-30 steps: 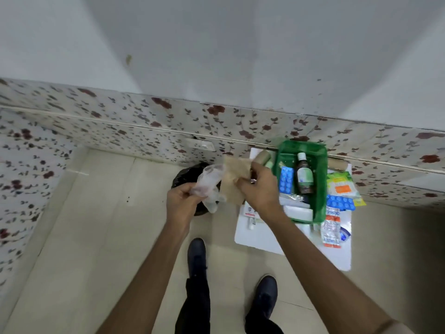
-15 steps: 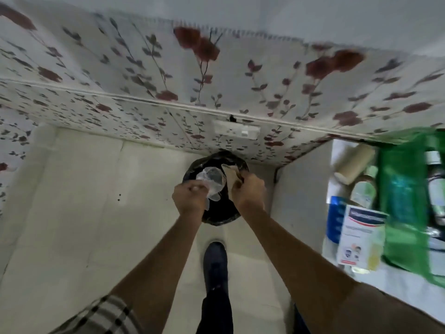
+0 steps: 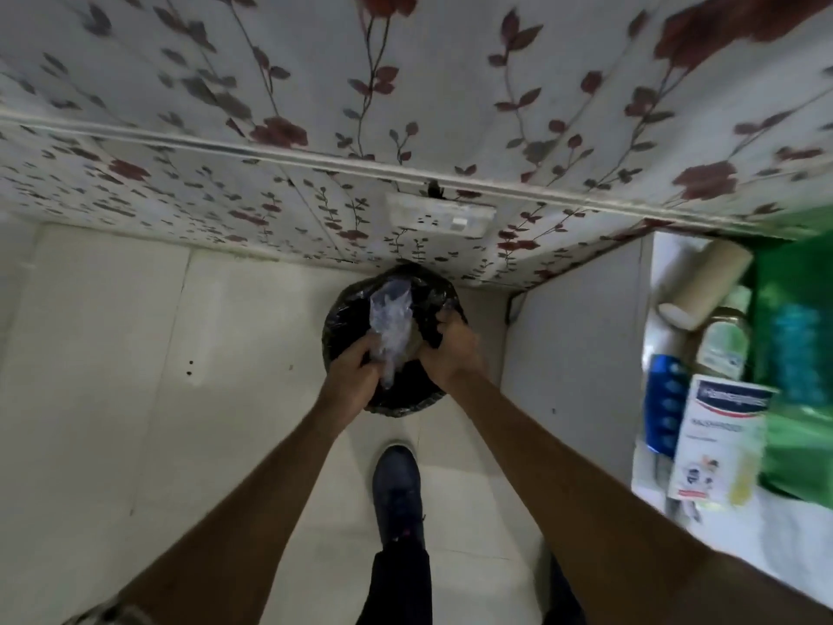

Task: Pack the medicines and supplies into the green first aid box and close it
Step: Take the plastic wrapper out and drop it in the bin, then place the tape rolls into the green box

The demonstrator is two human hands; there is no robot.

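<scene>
My left hand [image 3: 356, 369] holds a clear crumpled plastic wrapper [image 3: 391, 327] over a bin lined with a black bag [image 3: 360, 309] on the floor. My right hand [image 3: 448, 351] is closed at the bin's right rim; what it grips is hidden, and the brown paper seen earlier does not show. The green first aid box [image 3: 793, 281] is blurred at the right edge on a white table [image 3: 766, 534]. Beside it lie a beige bandage roll [image 3: 705, 290], a pale green bottle [image 3: 723, 342], a blue blister pack [image 3: 662, 408] and a white medicine carton [image 3: 716, 439].
A wall with flowered paper and a white socket plate [image 3: 439, 216] rises just behind the bin. Pale floor tiles [image 3: 135, 376] spread to the left. My dark shoe [image 3: 399, 493] stands on the floor below the bin. The table's side panel [image 3: 572, 354] stands right of the bin.
I have turned left from the table and leaned down over the bin. Both hands have dropped to the bin's mouth with the wrapper; the brown paper in my right hand has gone from sight.
</scene>
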